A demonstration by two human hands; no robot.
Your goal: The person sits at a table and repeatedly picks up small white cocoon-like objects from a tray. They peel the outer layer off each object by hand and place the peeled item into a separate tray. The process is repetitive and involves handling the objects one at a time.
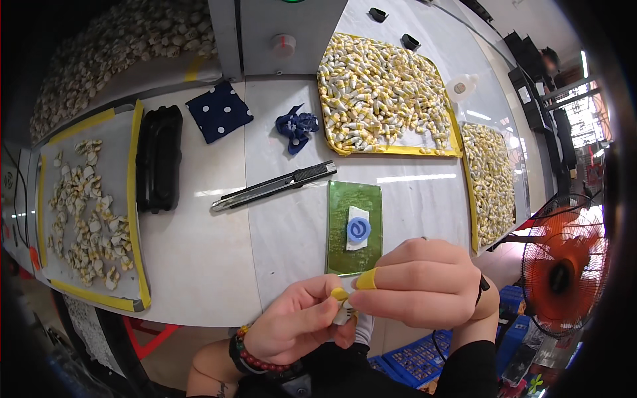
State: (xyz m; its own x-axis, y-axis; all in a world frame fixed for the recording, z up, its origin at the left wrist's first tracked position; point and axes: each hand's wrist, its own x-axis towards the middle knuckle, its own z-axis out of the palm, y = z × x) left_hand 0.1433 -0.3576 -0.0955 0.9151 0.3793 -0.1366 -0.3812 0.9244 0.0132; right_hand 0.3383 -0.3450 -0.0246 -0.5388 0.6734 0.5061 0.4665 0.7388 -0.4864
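Note:
Close to the table's front edge, my left hand (295, 322) pinches a small white piece (343, 313) with dark marks between thumb and fingers. My right hand (424, 282) meets it from the right, fingertips pinched together at the piece's upper edge. A yellow wrap covers a fingertip on each hand. The fingers hide most of the piece. Just beyond my hands lies a green rectangular plate (337, 219), bearing a white pad (357, 245) with a round blue item (359, 229) on top.
A utility knife (275, 186) lies left of the plate. Yellow-edged trays (398, 152) (139, 265) of small white-and-yellow pieces stand right and left. A black holder (160, 159), dotted cloth (219, 111), crumpled blue cloth (296, 128) and grey box (279, 40) sit farther back. An orange fan (561, 265) stands right.

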